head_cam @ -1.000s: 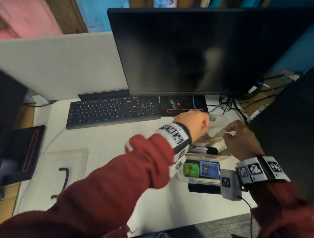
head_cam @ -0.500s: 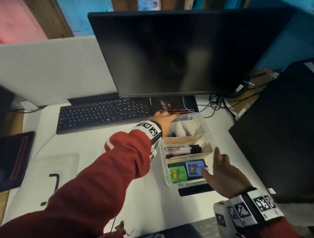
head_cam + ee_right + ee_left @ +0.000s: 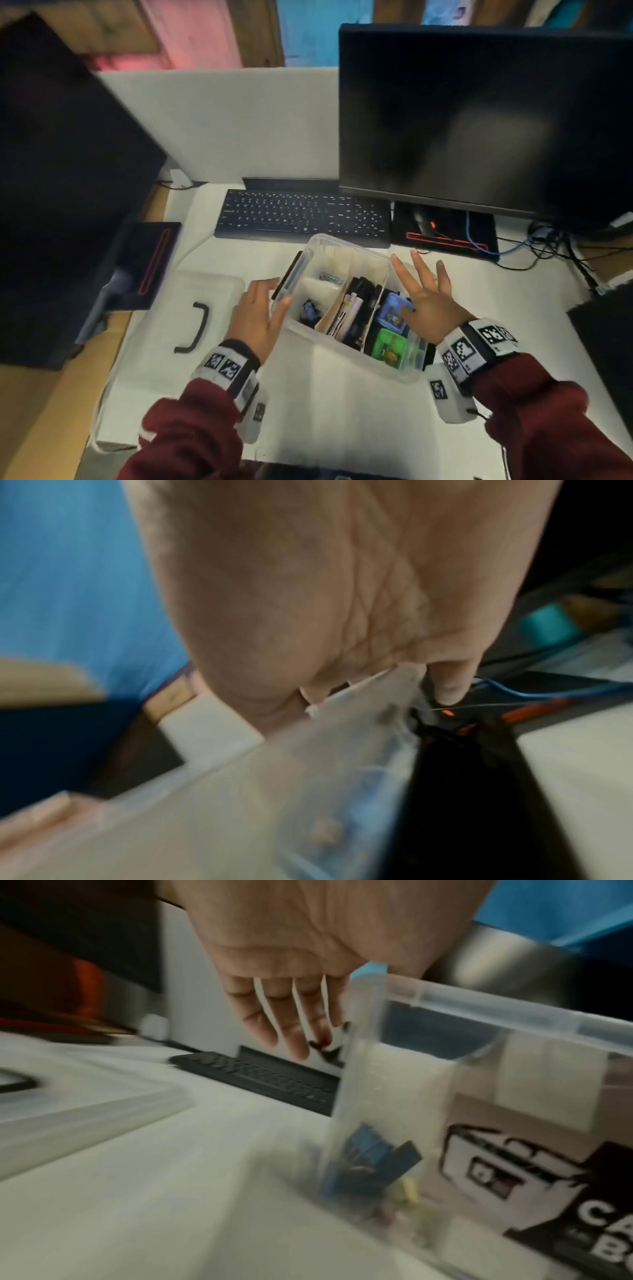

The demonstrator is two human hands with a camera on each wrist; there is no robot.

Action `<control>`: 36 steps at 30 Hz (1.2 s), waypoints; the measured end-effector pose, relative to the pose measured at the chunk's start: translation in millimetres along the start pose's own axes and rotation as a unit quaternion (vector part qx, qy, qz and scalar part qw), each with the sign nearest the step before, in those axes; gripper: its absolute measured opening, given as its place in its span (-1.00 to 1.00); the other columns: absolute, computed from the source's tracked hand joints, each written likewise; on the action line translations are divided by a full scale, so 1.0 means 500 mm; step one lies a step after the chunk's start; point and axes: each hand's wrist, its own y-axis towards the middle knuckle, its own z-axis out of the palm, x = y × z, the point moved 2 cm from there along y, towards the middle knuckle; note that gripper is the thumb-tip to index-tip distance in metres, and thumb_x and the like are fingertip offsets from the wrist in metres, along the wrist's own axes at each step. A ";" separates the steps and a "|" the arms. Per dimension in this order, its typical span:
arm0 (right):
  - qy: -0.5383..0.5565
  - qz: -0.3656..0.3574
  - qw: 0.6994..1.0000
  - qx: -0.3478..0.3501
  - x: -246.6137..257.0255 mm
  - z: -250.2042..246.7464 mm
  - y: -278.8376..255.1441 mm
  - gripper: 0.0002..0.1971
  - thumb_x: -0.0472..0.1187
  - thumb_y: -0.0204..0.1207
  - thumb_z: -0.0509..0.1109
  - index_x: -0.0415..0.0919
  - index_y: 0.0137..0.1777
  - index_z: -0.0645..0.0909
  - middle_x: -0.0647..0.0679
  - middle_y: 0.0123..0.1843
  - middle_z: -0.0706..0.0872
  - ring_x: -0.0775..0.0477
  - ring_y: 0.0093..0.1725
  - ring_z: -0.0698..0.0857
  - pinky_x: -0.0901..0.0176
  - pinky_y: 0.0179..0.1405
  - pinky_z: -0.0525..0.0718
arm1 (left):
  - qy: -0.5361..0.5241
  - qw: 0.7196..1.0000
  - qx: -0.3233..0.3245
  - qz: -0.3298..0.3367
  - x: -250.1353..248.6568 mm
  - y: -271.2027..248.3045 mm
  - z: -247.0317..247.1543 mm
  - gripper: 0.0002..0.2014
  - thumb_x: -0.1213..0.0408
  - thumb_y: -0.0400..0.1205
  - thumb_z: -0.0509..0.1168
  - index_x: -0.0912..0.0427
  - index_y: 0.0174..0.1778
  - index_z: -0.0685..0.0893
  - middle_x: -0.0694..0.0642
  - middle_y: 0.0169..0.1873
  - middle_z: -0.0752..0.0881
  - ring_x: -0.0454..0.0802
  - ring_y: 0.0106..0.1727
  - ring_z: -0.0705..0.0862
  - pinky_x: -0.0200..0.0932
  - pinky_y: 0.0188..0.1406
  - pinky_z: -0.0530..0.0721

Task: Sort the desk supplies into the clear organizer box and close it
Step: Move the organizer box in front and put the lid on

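The clear organizer box (image 3: 346, 353) stands open and skewed on the white desk. Its compartments hold black markers (image 3: 356, 308), a blue eraser (image 3: 392, 310), a green eraser (image 3: 390, 346) and binder clips (image 3: 310, 308). My left hand (image 3: 263, 301) lies flat against the box's left wall, fingers straight. My right hand (image 3: 424, 291) is at the right wall with fingers spread, thumb over the blue eraser. The lid (image 3: 164, 325), with its black handle, lies flat to the left. Through the box wall (image 3: 479, 1010) the left wrist view shows the clips (image 3: 369, 1161) beside my left hand (image 3: 291, 1010). My right hand (image 3: 325, 588) reaches past the blurred rim (image 3: 359, 696).
A black keyboard (image 3: 301, 216) lies just behind the box. A dark monitor (image 3: 479, 120) stands at the back right, with cables (image 3: 534, 246) by its base. Another dark screen (image 3: 68, 171) fills the left. A black object (image 3: 609, 335) sits at the right edge.
The box has come from under the monitor toward the desk's middle and turned. My left hand left its far end for the left wall; my right hand went to the right wall.
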 end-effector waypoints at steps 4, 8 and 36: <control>-0.057 -0.032 0.998 0.009 0.022 -0.005 0.033 0.08 -0.64 0.35 0.11 0.33 0.54 -0.37 0.20 0.61 -0.50 -0.31 0.57 -0.51 0.10 0.35 0.38 | 0.106 0.970 -0.064 -0.207 0.153 -0.041 -0.038 -0.44 -0.12 0.62 0.13 0.18 0.44 0.41 0.24 0.40 0.46 0.30 0.36 0.45 0.23 0.31 0.46; -0.081 -0.069 0.994 0.012 0.013 -0.031 0.055 0.18 -0.72 0.29 0.09 0.49 0.42 -0.42 0.28 0.53 -0.59 -0.25 0.56 -0.51 0.01 0.39 0.42 | 0.211 0.933 0.037 -0.290 0.257 -0.074 -0.041 -0.53 -0.03 0.60 0.20 0.17 0.36 0.45 0.23 0.29 0.46 0.27 0.30 0.46 0.18 0.26 0.54; 0.343 -0.042 0.905 -0.247 -0.021 -0.068 -0.038 -0.48 0.31 0.50 -0.05 0.03 0.05 0.62 0.00 -0.08 0.71 -0.08 -0.17 0.66 -0.06 -0.16 0.66 | 0.195 0.951 0.108 0.215 -0.239 0.073 -0.071 -0.53 -0.29 0.42 0.28 0.09 -0.16 0.71 0.03 0.07 0.50 0.02 0.13 0.32 0.08 0.19 0.49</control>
